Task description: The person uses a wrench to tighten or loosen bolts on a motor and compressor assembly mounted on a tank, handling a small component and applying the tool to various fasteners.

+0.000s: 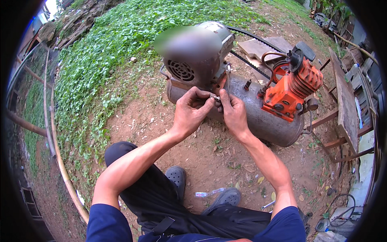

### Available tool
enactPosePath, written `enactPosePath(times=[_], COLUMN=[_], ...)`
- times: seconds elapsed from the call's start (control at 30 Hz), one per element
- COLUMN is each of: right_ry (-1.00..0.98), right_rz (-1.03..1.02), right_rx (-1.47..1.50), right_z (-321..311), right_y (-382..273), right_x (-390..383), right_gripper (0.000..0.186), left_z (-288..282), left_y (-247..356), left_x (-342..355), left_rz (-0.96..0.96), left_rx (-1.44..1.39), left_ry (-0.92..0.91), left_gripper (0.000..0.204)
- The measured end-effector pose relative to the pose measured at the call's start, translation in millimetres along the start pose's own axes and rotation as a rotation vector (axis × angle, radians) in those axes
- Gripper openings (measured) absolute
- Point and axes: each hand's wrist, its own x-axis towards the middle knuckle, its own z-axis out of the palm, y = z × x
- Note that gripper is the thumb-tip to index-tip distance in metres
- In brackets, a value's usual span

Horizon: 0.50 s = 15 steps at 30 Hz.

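Observation:
My two hands meet just in front of an air compressor's rusty tank (250,97). Between the fingertips of my left hand (189,115) is a small metal bolt (216,97). My right hand (234,115) is closed around a wrench (228,74) whose ring end points up, away from me; its thumb and fingers also come up to the bolt. Just beyond my hands, the electric motor (187,70) sits on the tank's left end, partly blurred. The orange compressor pump (292,88) stands on the right end. My fingers hide part of the bolt and the wrench's lower end.
A black drive belt (252,62) runs between motor and pump. Flat boards (266,50) lie behind it. A wooden bench (342,101) stands to the right, bamboo poles (60,157) to the left. Near my shoes, another metal tool (268,205) lies on the dirt.

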Motion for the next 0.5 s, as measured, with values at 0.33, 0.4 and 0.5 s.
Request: enactPosePath(times=[0.33, 0.4, 0.5], right_ry=[0.018, 0.033, 0.019], right_rz=[-0.061, -0.167, -0.213], right_rx=[0.234, 0.213, 0.135], right_z=[-5.2, -3.6, -5.2], right_y=[-12.2, -11.7, -10.5], right_x=[1.1, 0.8, 0.9], right_gripper=[0.035, 0.028, 0.023], left_z=[-1.3, -0.1, 1.3], left_y=[-1.2, -0.7, 0.7], left_x=[9.5, 9.9, 10.4], left_rz=[0.017, 0.034, 0.028], left_rx=[0.018, -0.002, -0.038], left_ry=[0.060, 0.064, 0.047], left_gripper=[0.011, 0.012, 0.013])
